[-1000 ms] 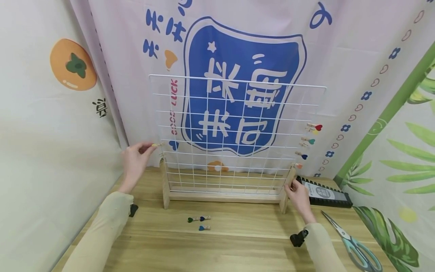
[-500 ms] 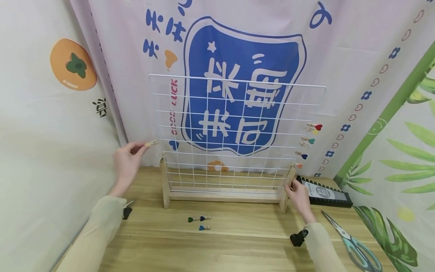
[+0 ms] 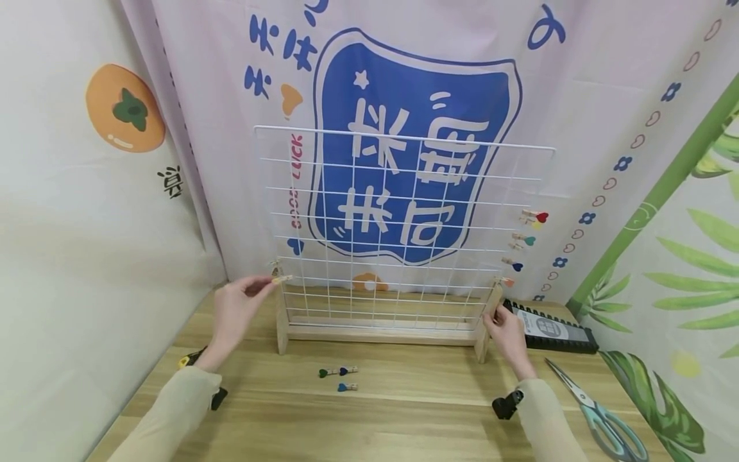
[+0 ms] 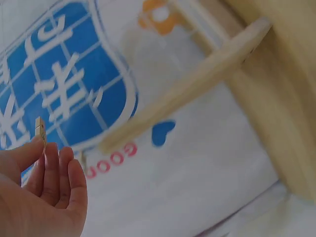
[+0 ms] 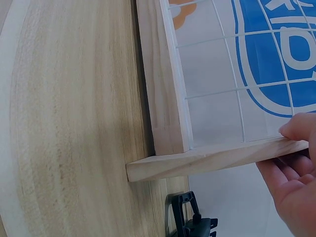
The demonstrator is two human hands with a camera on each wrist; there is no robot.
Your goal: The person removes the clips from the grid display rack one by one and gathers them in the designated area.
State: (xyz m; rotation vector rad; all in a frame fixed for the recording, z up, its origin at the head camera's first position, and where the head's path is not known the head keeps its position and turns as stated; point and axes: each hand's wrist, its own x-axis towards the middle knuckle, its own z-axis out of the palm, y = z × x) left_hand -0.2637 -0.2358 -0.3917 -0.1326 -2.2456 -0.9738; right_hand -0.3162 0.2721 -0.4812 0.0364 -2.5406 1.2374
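Lower and nearer the left post (image 3: 281, 324) than 0.5 s ago, my left grip (image 3: 239, 305), nearly closed, pinches a slim, pale wooden clip (image 3: 284, 280), its free end jutting out by that post's top. My right grip (image 3: 509, 332) holds the right post (image 3: 482, 346). Behind the white wire grid (image 3: 404, 137), cloth (image 3: 297, 163) reads "GOOD LUCK" in pink-red.

The left sleeve (image 3: 173, 414) and right sleeve (image 3: 547, 420) are alike, long and plain pale cream, lightly creased, ending at the wrists. Beside each cuff sits a compact black wrist device: the right one (image 3: 508, 405) blocky and angular, the left one (image 3: 219, 398) (partly hidden by its sleeve) similarly dark.
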